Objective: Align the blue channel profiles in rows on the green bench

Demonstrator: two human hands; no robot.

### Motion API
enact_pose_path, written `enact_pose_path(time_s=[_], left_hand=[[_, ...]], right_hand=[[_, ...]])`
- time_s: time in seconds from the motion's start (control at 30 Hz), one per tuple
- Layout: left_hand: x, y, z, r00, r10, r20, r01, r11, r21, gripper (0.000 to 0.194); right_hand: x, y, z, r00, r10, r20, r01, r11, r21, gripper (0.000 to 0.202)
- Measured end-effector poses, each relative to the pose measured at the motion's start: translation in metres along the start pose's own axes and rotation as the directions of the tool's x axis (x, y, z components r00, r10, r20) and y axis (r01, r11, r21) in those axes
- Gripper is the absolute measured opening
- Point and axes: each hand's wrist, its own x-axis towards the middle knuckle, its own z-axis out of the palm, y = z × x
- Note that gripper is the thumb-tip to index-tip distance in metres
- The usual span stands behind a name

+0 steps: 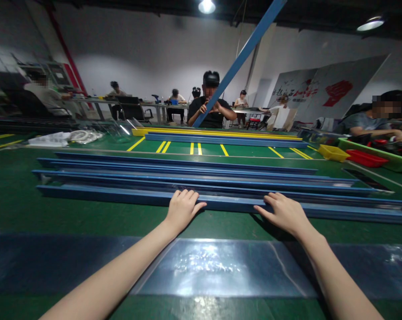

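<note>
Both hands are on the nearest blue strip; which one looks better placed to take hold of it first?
Probably the left hand: its fingers already curl over the top of the nearest blue strip. The right hand lies flatter, fingers spread along the edge. A slim margin.

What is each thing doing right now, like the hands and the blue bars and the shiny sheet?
Left hand: open, palm down, resting on the nearest blue bar.
Right hand: open, palm down, on the same bar.
Nearest blue bar: lying flat on the green table.
Other blue bars: lying flat behind it, side by side.
Clear plastic sheet: spread flat under the forearms.
Tilted blue bar: held up at a slant by the person opposite.
</note>
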Motion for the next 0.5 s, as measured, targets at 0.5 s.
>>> enact_pose_path(time_s=[0.5], left_hand=[[0.0,0.0,0.001,1.0,0.008,-0.008,-0.008,1.0,0.006,0.032]], right_hand=[[0.009,-0.043,0.003,0.992,-0.123,-0.037,0.127,0.983,0.133,0.029]])
